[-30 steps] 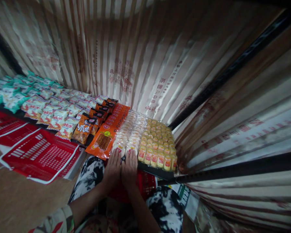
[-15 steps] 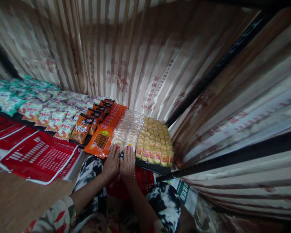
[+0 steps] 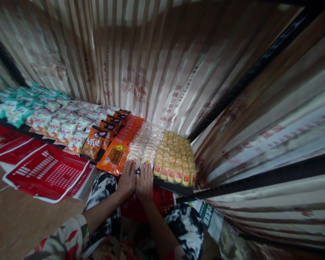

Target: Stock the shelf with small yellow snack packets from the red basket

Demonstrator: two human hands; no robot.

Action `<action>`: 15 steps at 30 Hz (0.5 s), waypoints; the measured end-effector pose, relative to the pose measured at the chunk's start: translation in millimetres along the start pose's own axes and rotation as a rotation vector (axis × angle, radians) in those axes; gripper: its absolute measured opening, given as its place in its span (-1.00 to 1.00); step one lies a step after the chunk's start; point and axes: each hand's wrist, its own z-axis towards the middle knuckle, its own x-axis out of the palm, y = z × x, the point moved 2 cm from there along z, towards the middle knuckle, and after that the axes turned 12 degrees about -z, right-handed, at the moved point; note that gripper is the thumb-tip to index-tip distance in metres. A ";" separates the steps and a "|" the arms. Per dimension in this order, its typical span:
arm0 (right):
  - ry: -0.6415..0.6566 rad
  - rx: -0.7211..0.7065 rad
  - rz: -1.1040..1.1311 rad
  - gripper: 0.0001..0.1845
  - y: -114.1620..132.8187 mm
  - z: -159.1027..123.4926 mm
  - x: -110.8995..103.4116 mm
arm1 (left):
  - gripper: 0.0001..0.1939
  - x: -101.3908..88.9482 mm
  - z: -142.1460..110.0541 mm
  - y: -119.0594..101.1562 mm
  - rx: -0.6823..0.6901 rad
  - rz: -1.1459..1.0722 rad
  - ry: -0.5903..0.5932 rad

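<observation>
Two rows of round white snacks in clear wrap (image 3: 148,139) lie on the dark shelf (image 3: 176,187). Against the near end of the left row rest the fingertips of my left hand (image 3: 126,180). My right hand (image 3: 144,180) is beside it, its fingertips on the near end of the right row. Both hands have their fingers stretched out and grip nothing. An orange snack packet (image 3: 116,155) with a picture of brown sticks lies flat just left of the rows. To their right stand several rows of small yellow packets (image 3: 176,159).
Orange-and-black bags (image 3: 93,142), white-and-orange bags (image 3: 77,141) and green bags (image 3: 18,115) fill the shelf leftward. Red baskets (image 3: 48,171) are below it. A pleated printed curtain (image 3: 151,72) hangs behind, and a black post (image 3: 243,77) slants up at the right.
The whole view has shifted slightly, with the shelf appearing a little further right. My hands stay at the near ends of the white snack rows.
</observation>
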 end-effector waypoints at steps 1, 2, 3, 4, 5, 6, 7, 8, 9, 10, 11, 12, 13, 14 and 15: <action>-0.007 0.000 -0.003 -0.43 0.2 0.2 -0.1 | -0.50 -0.8 0.1 -0.9 -0.012 -0.001 -0.007; -0.012 -0.002 -0.004 -0.43 0.2 0.4 -0.4 | -0.51 -2.1 0.0 -1.8 -0.023 0.000 -0.015; -0.013 -0.006 -0.005 -0.43 0.1 0.5 -0.7 | -0.51 -3.6 -0.1 -2.6 -0.034 0.005 -0.024; -0.009 -0.010 -0.006 -0.43 -0.3 0.7 -1.0 | -0.52 -5.4 -0.1 -3.3 -0.045 0.012 -0.032; -0.001 -0.015 -0.005 -0.43 -0.7 0.9 -1.2 | -0.53 -7.2 -0.1 -3.8 -0.057 0.022 -0.037; 0.010 -0.020 -0.005 -0.43 -1.2 1.1 -1.3 | -0.54 -8.7 0.1 -4.0 -0.065 0.032 -0.037; 0.021 -0.024 -0.004 -0.44 -1.6 1.3 -1.3 | -0.54 -9.7 0.4 -4.0 -0.070 0.039 -0.030; 0.028 -0.027 -0.004 -0.44 -2.0 1.5 -1.3 | -0.54 -10.3 0.7 -4.0 -0.069 0.043 -0.018; 0.032 -0.027 -0.002 -0.44 -2.1 1.7 -1.3 | -0.53 -10.5 0.9 -3.7 -0.066 0.044 -0.004; 0.033 -0.026 0.000 -0.44 -2.1 1.8 -1.3 | -0.53 -10.4 1.0 -3.4 -0.062 0.042 0.007; 0.030 -0.023 0.004 -0.43 -1.8 1.8 -1.6 | -0.52 -10.3 0.8 -2.8 -0.060 0.039 0.015; 0.025 -0.018 0.009 -0.42 -1.2 1.8 -2.0 | -0.51 -10.2 0.3 -2.1 -0.061 0.035 0.018; 0.021 -0.016 0.013 -0.41 -0.5 1.7 -2.6 | -0.51 -10.2 -0.3 -1.4 -0.062 0.028 0.019; 0.018 -0.019 0.016 -0.41 0.5 1.5 -3.2 | -0.51 -10.5 -1.2 -0.8 -0.063 0.018 0.019; 0.019 -0.026 0.016 -0.42 1.6 1.3 -3.9 | -0.50 -10.8 -2.2 -0.2 -0.062 0.005 0.019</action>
